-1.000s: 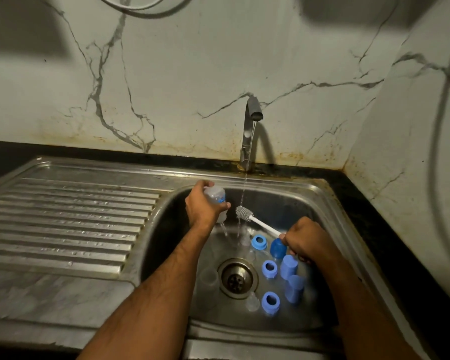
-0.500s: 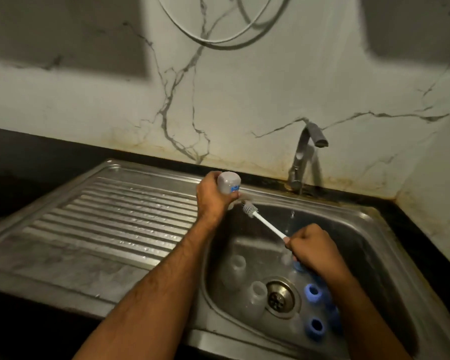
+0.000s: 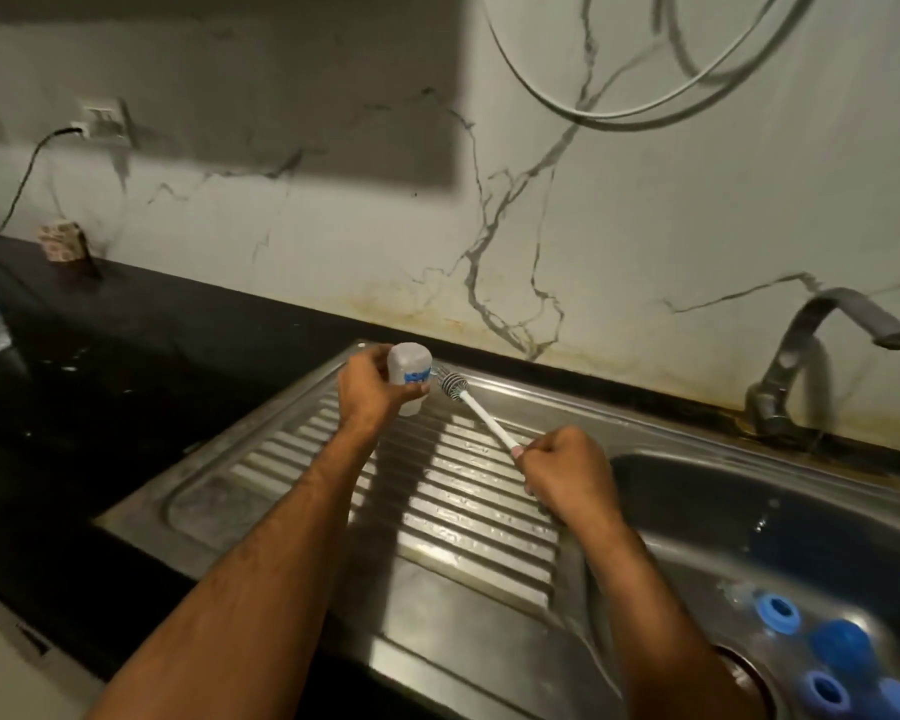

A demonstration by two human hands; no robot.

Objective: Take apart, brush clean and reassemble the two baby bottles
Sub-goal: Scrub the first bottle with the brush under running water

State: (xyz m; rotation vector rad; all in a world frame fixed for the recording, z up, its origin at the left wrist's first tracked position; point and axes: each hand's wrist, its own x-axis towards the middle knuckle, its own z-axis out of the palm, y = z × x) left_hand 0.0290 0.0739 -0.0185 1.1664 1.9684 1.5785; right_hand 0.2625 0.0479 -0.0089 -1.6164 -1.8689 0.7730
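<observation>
Bottle and brush being held over the drainboard

The left hand (image 3: 372,389) is gripping the upturned bottle (image 3: 409,375) above the drainboard (image 3: 437,491); the right hand (image 3: 567,472) is clutching the brush (image 3: 476,410), its bristles lying just at the bottle's 3 o'clock. Blue parts (image 3: 842,649) are sitting in the sink (image 3: 697,491) at 4 o'clock.
</observation>
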